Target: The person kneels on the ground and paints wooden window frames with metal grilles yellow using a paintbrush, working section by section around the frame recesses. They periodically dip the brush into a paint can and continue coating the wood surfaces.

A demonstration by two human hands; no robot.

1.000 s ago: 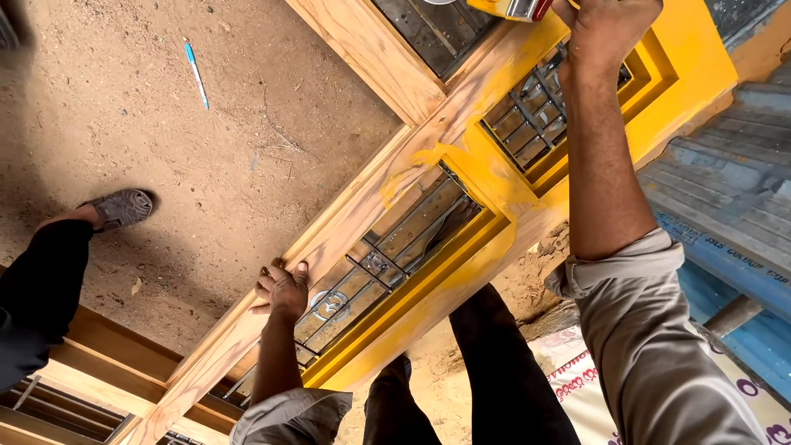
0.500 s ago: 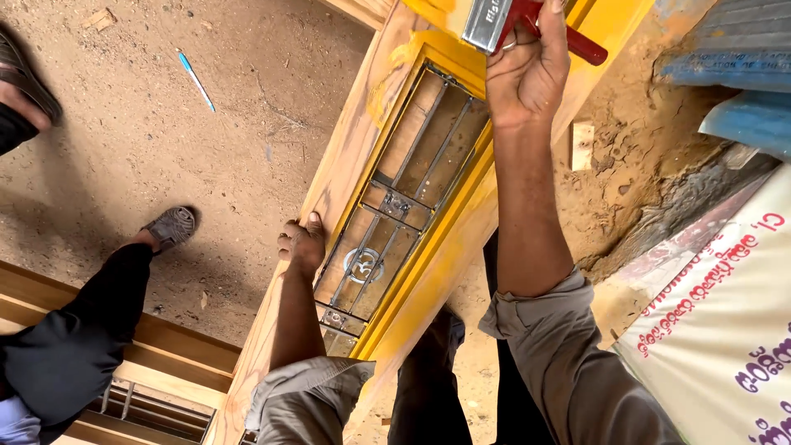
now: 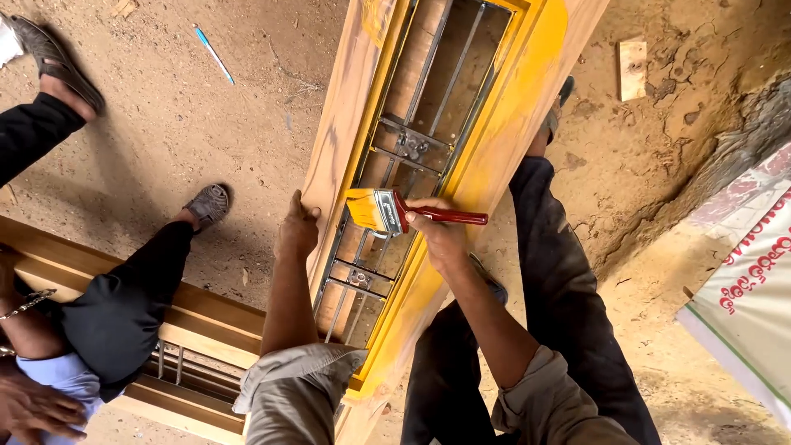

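Observation:
A long wooden window frame [image 3: 338,124] with a metal grille [image 3: 416,152] stands on edge before me, its right side coated in yellow paint [image 3: 503,124]. My left hand [image 3: 297,231] rests flat on the frame's bare wooden left edge. My right hand [image 3: 437,235] grips the red handle of a flat paintbrush [image 3: 383,212], whose yellow-loaded bristles lie over the grille bars near the middle. My dark trouser legs stand to the right of the frame.
Another person in dark trousers and sandals [image 3: 206,204] stands at the left on sandy ground beside a second wooden frame [image 3: 198,330]. A blue pen [image 3: 214,53] and a small wood block [image 3: 633,70] lie on the dirt. A printed white sack [image 3: 741,305] sits at right.
The view has swung so the frame now runs more upright. My right hand has brought the brush down from the frame's far end to the grille's middle. My left hand stays on the edge.

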